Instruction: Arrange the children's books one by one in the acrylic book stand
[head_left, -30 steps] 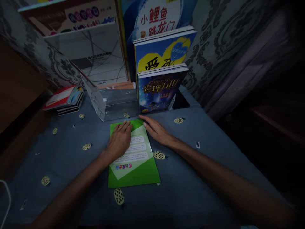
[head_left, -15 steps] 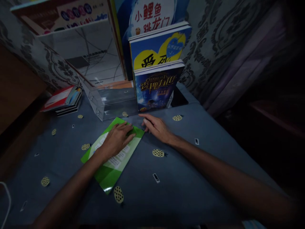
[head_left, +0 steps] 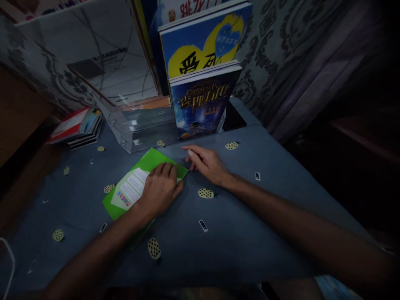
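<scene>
A thin glossy green booklet or leaflet (head_left: 150, 159) with a pale panel of text lies aslant on the blue tablecloth. Across its right part rests my left hand (head_left: 161, 185), palm down, its fingers bent a little on the surface; the hand and forearm cover much of the lower half. My right hand (head_left: 208, 164) lies on the cloth just beyond the right corner of the green booklet. Its index finger is stretched out towards the left, with the thumb apart from it and the other fingers curled beneath, close to that corner. Nothing shows in its grasp.
A clear acrylic stand (head_left: 134, 139) at the back holds a large pale folder (head_left: 109, 54). Beside it stand a dark blue book (head_left: 203, 104) and a blue-yellow book (head_left: 187, 46). Stacked booklets (head_left: 78, 127) lie at left, a black flat object (head_left: 233, 118) at right.
My left hand has slid slightly right on the green booklet, its fingers now more bent, and more text shows to its left. My right hand stays near the corner. The view has tilted down.
</scene>
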Motion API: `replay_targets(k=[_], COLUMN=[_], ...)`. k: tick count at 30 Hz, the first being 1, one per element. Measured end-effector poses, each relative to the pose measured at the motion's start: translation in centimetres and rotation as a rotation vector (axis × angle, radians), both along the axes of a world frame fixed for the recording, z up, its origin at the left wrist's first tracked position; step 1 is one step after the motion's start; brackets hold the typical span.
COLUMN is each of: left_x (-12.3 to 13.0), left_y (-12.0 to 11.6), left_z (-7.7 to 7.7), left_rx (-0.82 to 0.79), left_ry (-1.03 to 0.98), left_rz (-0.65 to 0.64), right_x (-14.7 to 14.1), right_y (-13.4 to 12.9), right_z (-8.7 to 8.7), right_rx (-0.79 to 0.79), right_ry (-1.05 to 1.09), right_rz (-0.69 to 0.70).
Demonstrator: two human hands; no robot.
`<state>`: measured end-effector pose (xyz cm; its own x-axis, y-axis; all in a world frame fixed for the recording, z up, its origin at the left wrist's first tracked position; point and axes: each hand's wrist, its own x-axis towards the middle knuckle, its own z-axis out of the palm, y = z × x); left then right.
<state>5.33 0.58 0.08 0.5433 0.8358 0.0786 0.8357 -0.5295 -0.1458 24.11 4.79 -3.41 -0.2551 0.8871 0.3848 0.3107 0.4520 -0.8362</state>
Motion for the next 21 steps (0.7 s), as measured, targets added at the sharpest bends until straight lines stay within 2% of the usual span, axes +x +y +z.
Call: replay_targets(k=[9,21], left_x=[-0.04,-0.50], left_y=[0.23,0.30], left_z=[0.72,0.19], left_rx=[-0.027,0.021], left_ry=[-0.103,-0.159], left_rz=[0.000,-0.018], right_x=[0.09,-0.14], right_y=[-0.41,-1.02], right_z=[0.33,0.74], right_rx=[0.053,0.177], right_ry=[0.017,0.025], right_rz=[-0.044,-0.003])
